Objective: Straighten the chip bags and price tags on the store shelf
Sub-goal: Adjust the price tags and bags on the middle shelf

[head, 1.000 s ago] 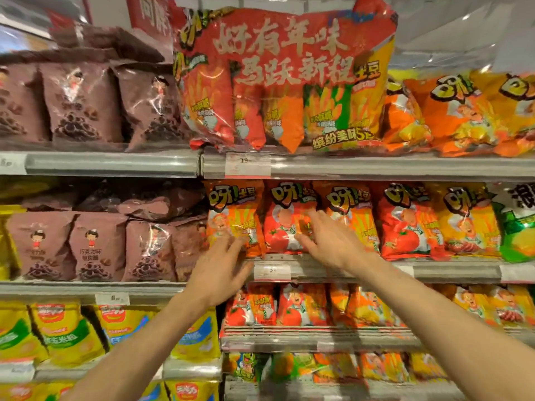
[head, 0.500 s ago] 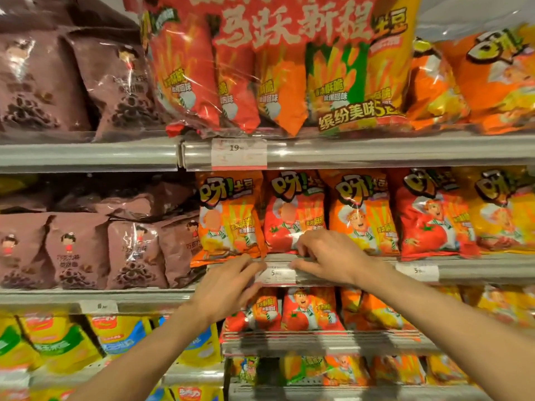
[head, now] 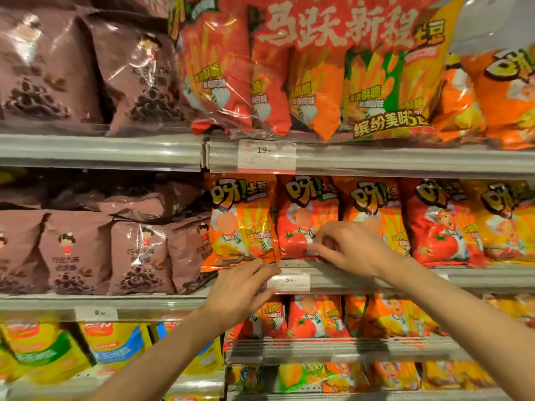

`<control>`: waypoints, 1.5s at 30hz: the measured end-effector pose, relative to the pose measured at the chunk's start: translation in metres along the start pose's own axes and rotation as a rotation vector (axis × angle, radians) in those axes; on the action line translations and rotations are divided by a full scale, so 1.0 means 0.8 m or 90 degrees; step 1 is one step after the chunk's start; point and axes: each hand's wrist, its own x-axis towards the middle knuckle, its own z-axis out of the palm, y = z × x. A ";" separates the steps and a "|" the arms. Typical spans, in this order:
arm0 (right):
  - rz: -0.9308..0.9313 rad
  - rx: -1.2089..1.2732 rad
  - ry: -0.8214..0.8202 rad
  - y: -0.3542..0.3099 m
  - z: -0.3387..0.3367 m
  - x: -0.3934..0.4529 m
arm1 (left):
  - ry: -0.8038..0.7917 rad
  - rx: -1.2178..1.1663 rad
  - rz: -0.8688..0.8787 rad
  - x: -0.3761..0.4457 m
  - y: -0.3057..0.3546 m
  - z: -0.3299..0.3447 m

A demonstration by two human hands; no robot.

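Note:
A white price tag [head: 289, 281] marked 5 sits in the middle shelf's rail [head: 347, 280]. My left hand [head: 240, 289] pinches the tag's left end, forefinger above and thumb below. Just above the rail stand an orange chip bag [head: 240, 218] and a red tomato chip bag [head: 301, 227]. My right hand [head: 351, 247] has its fingers curled, and its fingertips pinch the red bag's bottom edge right above the tag. More orange and red bags [head: 440, 224] continue to the right. A second tag [head: 266, 156] marked 19 hangs on the upper rail.
Brown snack bags [head: 139, 256] fill the left bays on two shelves. A large red multipack [head: 318, 68] overhangs the upper shelf edge. Yellow bags [head: 115, 345] and more chip bags [head: 318, 316] sit on the lower shelves. Another tag [head: 97, 313] is on the left rail.
My left hand slid right and took the tag's left end. My right hand lifted off the tag's right side to the red bag's bottom edge. The view moved closer.

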 end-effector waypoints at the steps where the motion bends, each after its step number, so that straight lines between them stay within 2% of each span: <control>1: 0.027 0.008 0.021 0.001 -0.009 0.008 | 0.000 0.000 -0.004 0.000 0.000 0.000; 4: 0.093 0.116 0.035 -0.010 -0.028 0.042 | -0.012 -0.012 -0.014 -0.001 0.002 -0.001; 8: 0.106 0.217 0.052 -0.050 -0.025 0.089 | -0.024 -0.014 -0.025 -0.001 0.006 -0.004; 12: 0.159 0.251 -0.069 -0.086 0.002 0.115 | -0.029 -0.021 -0.027 -0.002 0.006 -0.006; 15: 0.175 0.366 -0.106 -0.094 0.014 0.123 | -0.032 -0.029 -0.031 -0.002 0.006 -0.006; 20: 0.161 0.491 0.028 -0.091 0.013 0.119 | -0.040 -0.047 -0.039 -0.001 0.006 -0.006; 22: 0.184 0.500 0.055 -0.091 0.017 0.119 | -0.047 -0.058 -0.043 -0.001 0.007 -0.007; 32: 0.205 0.474 -0.010 -0.099 0.010 0.112 | -0.057 -0.068 -0.056 -0.002 0.009 -0.010; 37: 0.217 0.566 0.073 -0.082 0.004 0.097 | -0.062 -0.049 -0.059 -0.004 0.012 -0.011; 42: 0.280 0.419 0.176 -0.037 -0.003 0.061 | -0.086 -0.040 -0.054 0.000 0.017 -0.005; 45: 0.310 0.323 0.179 -0.007 -0.005 0.030 | -0.101 -0.058 -0.068 0.004 0.020 -0.002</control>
